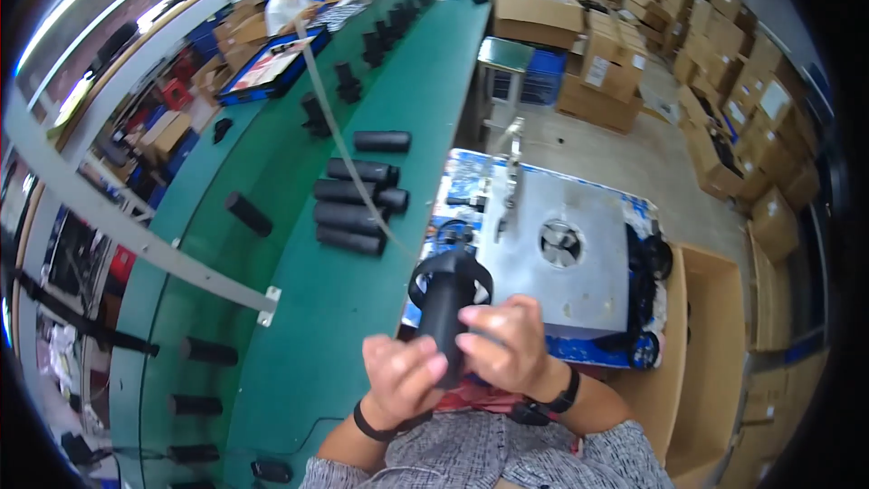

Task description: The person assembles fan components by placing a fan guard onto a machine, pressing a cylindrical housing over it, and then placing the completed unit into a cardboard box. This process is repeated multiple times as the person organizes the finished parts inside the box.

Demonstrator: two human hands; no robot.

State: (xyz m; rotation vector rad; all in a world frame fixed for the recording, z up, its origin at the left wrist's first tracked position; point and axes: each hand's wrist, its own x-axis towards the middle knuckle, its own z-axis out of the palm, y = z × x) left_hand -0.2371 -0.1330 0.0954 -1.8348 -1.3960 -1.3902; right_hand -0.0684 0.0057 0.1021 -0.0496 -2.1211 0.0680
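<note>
Close in front of my body I hold a black tube with an open ring around its far end (444,317). My left hand (396,373) is closed on the left side of its lower part. From the right, my right hand (509,346) grips the same tube with bent fingers, its thumb and fingertips on the barrel. The tube's near end is partly covered by my hands. Beyond it, several black cylinders (348,215) lie side by side on the green bench (312,335).
A metal box with a round fan opening (593,276) sits on a blue-and-white covered stand at the right, beside an open carton (711,353). More black cylinders (210,350) stand along a green strip at the left. A slanting metal post (136,235) crosses the left side.
</note>
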